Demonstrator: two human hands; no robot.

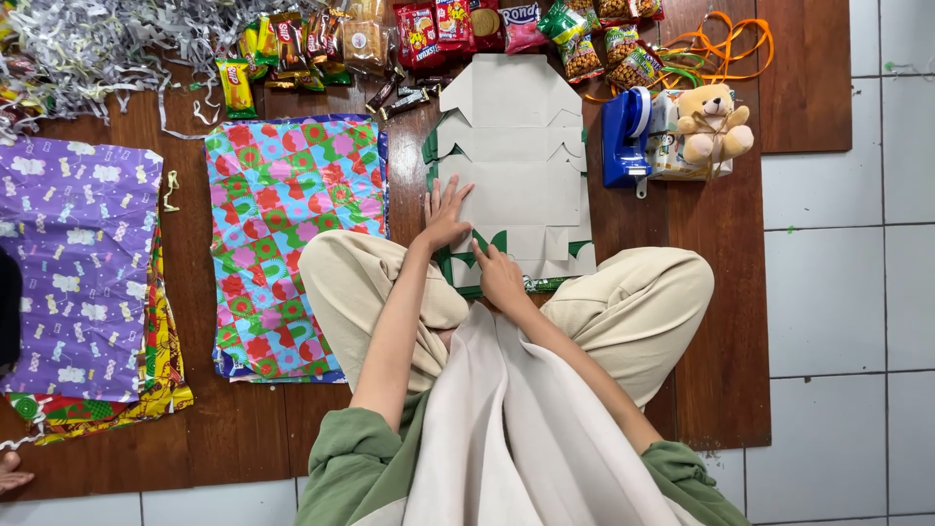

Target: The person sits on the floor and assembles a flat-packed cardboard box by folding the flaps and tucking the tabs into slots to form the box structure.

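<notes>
A: 2 hands down! The left hand (446,212) lies open, fingers spread, flat on the pale flattened cardboard box (516,161) on the brown wooden boards (721,321), just ahead of the crossed knees.

B: And the right hand (501,277), fingers loosely bent, presses the box's near edge, gripping nothing. Blue tape dispenser (623,136) just beside it.

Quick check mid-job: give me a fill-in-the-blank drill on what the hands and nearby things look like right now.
1. Both hands, left hand and right hand, press on a flattened ____ box.
2. The teddy bear sits to the ____ of the blue tape dispenser.
3. The wrapping paper left of the box has a ____ pattern.
4. Snack packets lie along the ____ edge of the wooden board.

Missing words: cardboard; right; checkered; far
</notes>
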